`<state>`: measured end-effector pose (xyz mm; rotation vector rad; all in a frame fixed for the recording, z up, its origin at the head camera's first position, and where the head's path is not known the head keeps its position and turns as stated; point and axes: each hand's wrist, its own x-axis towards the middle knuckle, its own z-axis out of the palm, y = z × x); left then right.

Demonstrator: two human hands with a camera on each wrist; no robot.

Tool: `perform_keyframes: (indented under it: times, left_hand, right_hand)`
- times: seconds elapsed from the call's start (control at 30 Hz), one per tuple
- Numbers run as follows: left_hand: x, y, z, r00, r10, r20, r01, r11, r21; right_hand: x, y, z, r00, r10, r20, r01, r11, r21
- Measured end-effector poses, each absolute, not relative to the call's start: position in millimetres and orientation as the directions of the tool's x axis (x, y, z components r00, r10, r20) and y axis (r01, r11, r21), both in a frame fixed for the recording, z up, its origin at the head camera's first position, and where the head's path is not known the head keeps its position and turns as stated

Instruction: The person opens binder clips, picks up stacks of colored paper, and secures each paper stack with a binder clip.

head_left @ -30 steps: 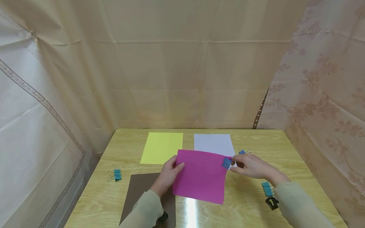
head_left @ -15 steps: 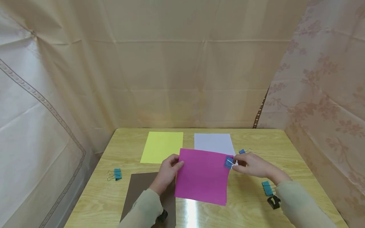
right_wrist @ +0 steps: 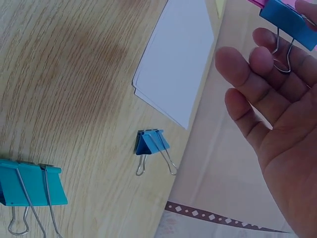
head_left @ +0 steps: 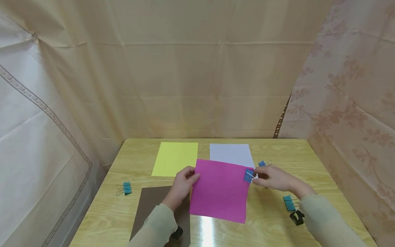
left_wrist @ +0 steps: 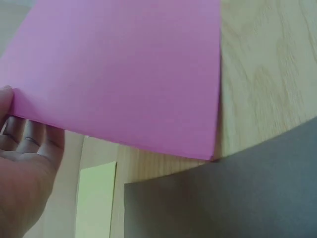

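Note:
A sheet or thin stack of magenta paper (head_left: 220, 192) is held up above the table, tilted toward me. My left hand (head_left: 180, 187) pinches its left edge, thumb on the front and fingers behind. A blue binder clip (head_left: 248, 175) sits at the upper right corner of the paper. My right hand (head_left: 274, 177) holds this clip by its handle side with thumb and fingers. One silver handle lies across the clip's face in the head view. In the right wrist view another wire handle (right_wrist: 282, 62) points toward the curled fingers.
Yellow paper (head_left: 175, 159) and white paper (head_left: 231, 154) lie at the back. Brown paper (head_left: 151, 206) lies under the left forearm. Teal clips rest at left (head_left: 127, 188) and right (head_left: 289, 203), a blue clip (right_wrist: 151, 141) behind the right hand, a black clip (head_left: 297, 218) by the right sleeve.
The magenta paper, with both hands and the clip, has shifted slightly right and up. The clip's silver handle now shows across its face; a second ago it did not.

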<state>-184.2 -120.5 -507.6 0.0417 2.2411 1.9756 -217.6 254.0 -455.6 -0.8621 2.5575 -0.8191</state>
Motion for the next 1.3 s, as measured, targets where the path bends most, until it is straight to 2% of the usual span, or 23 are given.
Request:
perform_keyframes:
  times: [0.27, 0.67, 1.3]
  left_hand:
    - [-182, -118, -506, -0.969, 0.171, -0.178, -0.151, 0.161, 0.975]
    - [-175, -113, -512, -0.932, 0.237, -0.274, -0.234, 0.18, 0.955]
    - [-166, -109, -525, -0.913, 0.309, -0.265, -0.214, 0.188, 0.958]
  right_hand:
    - [-219, 261, -462, -0.756, -0.62, -0.21, -0.35, 0.655, -0.67]
    - [-216, 265, -471, -0.738, -0.592, -0.323, -0.239, 0.678, -0.695]
    - [-218, 268, -498, -0.746, -0.538, -0.392, -0.18, 0.729, -0.66]
